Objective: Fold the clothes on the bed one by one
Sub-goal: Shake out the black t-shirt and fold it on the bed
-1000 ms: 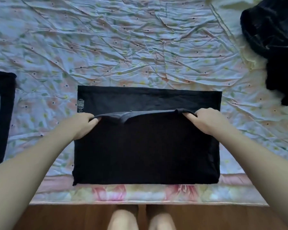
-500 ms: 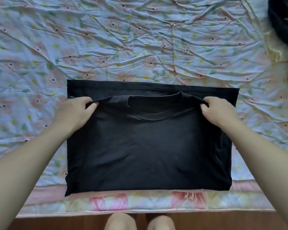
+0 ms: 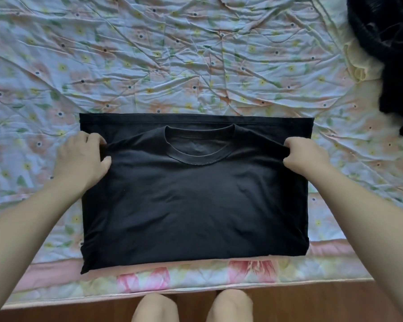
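Observation:
A black T-shirt [image 3: 193,203] lies folded into a wide rectangle on the bed, near its front edge. The top layer shows the round collar [image 3: 198,147], facing up. My left hand [image 3: 84,156] pinches the left shoulder edge of that top layer. My right hand [image 3: 305,156] pinches the right shoulder edge. Both hands rest low on the shirt, just short of its far hem. A strip of the lower layer shows beyond the collar.
The floral bedsheet [image 3: 172,61] is wrinkled and stretches far back. A heap of dark clothes [image 3: 391,54] lies at the upper right. The bed's front edge [image 3: 195,287] meets a wooden floor, where my knees [image 3: 191,307] show.
Both hands have carried the shirt's top layer away from me toward the far hem, so the collar now lies spread flat. The view has shifted right, and the dark item at left is out of view.

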